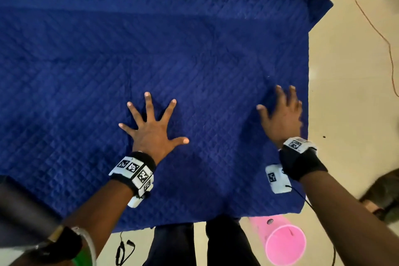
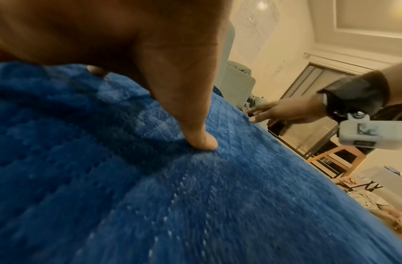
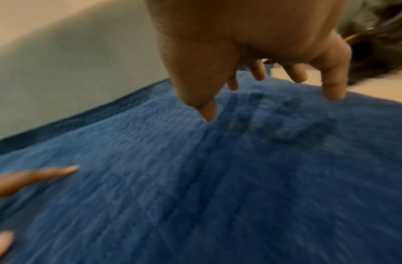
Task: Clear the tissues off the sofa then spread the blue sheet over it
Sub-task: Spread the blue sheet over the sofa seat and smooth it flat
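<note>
Surroundings first: pink bin (image 1: 285,244) on the floor (image 1: 345,71) at the sheet's near right corner, just past its front edge, mouth facing the camera. Orange cable (image 1: 375,32) runs across the floor on the far right, well apart from the sheet. Thin black cord (image 1: 123,248) lies on the floor below the front edge, left of the person's legs (image 1: 200,244). Dark gear at the top right corner, too small to identify. Left wrist view shows a wooden chair frame (image 2: 335,160) and a window behind the right hand; rest of that room is blurred.

Sheet (image 1: 151,60) is spread flat, covering the whole surface under it; quilted diamond pattern, right edge hangs over by the floor, front edge drapes toward the legs. No part of the sofa itself is visible under it.

Left hand (image 1: 151,129): palm down on the sheet, near centre front, all fingers splayed wide and straight, thumb tip pressing into the fabric in the wrist view.

Right hand (image 1: 280,114): near the sheet's right edge, fingers spread and extended, motion-blurred. In its wrist view fingertips (image 3: 333,92) touch the fabric, palm raised off it. Not gripping anything.

Hands are apart, left one inboard, right one by the edge.
</note>
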